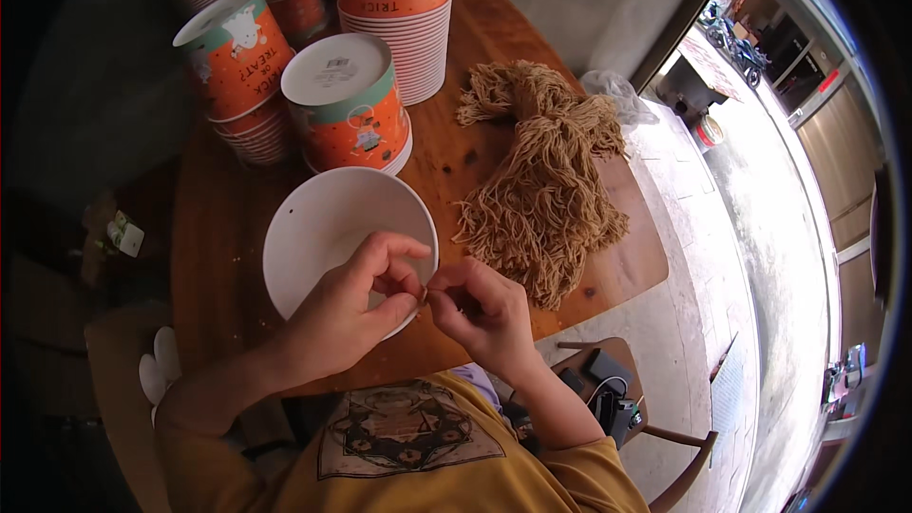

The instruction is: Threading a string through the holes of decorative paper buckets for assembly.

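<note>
**At the near side of the wooden table (435, 147): both hands at the rim of a white tub (323, 233)**

Directly in front of the person, the white tub stands with its open mouth facing up and toward the viewer. A small dark hole shows in its wall, at the upper left.

Left hand (353, 293): positioned over the mouth of the tub, fingers curled, thumb and forefinger partly closed.

Right hand (484, 312): positioned at the right side of the rim, thumb and forefinger drawn close together. The fingertips of both hands meet just beside the rim. A tiny brownish item shows between them; it is too small to identify, and which hand grips it cannot be told.

Surroundings: a bundle of brown cords (546, 195) lies on the table to the right of the tub, apart from the hands. Behind the tub stands an upside-down orange tub (356, 128) with a green band and a white base. Further stacks of tubs (418, 47) stand beyond it. A clear plastic bag (619, 98) lies beside the cords, at the table's far right edge.
</note>
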The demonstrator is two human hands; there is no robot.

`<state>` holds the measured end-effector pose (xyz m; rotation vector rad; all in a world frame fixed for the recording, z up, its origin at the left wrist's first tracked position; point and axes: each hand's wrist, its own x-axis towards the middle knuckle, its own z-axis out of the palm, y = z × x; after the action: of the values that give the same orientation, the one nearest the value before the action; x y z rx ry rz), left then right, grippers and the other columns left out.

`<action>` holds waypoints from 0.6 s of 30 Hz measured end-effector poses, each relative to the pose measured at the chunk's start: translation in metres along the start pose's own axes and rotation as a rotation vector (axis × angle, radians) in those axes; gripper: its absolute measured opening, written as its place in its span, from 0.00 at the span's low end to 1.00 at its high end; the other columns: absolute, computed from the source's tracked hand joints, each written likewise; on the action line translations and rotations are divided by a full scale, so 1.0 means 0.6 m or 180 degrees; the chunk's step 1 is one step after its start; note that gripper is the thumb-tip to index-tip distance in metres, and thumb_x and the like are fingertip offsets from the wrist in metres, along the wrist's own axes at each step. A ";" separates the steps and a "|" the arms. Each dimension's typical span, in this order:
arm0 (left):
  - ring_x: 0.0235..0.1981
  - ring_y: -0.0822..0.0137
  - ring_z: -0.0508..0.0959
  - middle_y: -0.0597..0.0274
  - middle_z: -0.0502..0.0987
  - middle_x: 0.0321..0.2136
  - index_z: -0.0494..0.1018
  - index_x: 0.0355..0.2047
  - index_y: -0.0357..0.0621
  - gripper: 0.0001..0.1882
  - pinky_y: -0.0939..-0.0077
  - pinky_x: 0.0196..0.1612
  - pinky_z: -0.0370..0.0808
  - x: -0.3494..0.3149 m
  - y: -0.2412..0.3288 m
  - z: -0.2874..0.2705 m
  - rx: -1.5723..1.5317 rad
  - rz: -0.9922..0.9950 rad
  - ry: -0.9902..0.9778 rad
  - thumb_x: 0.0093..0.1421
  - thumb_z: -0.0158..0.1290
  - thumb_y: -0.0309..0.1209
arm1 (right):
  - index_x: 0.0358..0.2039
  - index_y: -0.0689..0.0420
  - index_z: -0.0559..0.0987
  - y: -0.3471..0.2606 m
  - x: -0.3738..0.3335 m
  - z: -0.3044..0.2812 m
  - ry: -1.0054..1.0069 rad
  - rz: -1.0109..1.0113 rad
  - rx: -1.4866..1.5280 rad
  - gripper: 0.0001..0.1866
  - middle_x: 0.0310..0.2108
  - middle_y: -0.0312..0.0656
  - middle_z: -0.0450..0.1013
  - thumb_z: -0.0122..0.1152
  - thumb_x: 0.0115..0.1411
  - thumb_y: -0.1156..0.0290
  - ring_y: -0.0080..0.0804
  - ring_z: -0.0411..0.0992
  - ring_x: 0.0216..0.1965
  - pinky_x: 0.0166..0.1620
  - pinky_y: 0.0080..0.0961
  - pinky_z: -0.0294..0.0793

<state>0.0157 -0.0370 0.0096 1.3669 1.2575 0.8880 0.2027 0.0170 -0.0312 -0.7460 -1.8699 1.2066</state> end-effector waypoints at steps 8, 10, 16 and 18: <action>0.40 0.76 0.73 0.65 0.72 0.37 0.61 0.56 0.41 0.22 0.76 0.47 0.73 -0.002 0.003 0.004 0.0159 0.0216 0.0212 0.63 0.52 0.20 | 0.34 0.56 0.75 0.005 0.002 0.012 0.0278 -0.0843 -0.1097 0.10 0.25 0.39 0.73 0.66 0.52 0.79 0.34 0.75 0.24 0.26 0.27 0.73; 0.39 0.75 0.73 0.65 0.72 0.36 0.62 0.56 0.41 0.22 0.76 0.47 0.73 -0.002 0.006 0.003 0.0097 0.0086 0.0262 0.63 0.52 0.20 | 0.34 0.56 0.75 0.007 0.002 0.016 0.0291 -0.0892 -0.1075 0.10 0.25 0.39 0.72 0.66 0.51 0.79 0.35 0.74 0.23 0.26 0.27 0.73; 0.35 0.76 0.75 0.66 0.74 0.31 0.65 0.51 0.39 0.17 0.79 0.41 0.73 0.002 -0.007 -0.006 -0.0036 0.0304 0.0337 0.62 0.51 0.20 | 0.34 0.57 0.75 0.008 -0.005 0.026 0.0324 -0.0557 -0.0547 0.09 0.25 0.36 0.73 0.66 0.54 0.78 0.25 0.71 0.22 0.26 0.21 0.71; 0.35 0.78 0.74 0.68 0.74 0.31 0.64 0.52 0.37 0.17 0.80 0.42 0.72 0.003 -0.004 -0.013 -0.0680 -0.0137 0.0154 0.62 0.50 0.20 | 0.34 0.57 0.76 0.011 -0.009 0.027 0.0307 -0.0238 -0.0146 0.08 0.25 0.34 0.73 0.66 0.55 0.78 0.21 0.70 0.22 0.26 0.18 0.70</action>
<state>0.0080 -0.0341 0.0085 1.1519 1.1873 1.0002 0.1923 0.0073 -0.0429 -0.7396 -1.8351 1.0656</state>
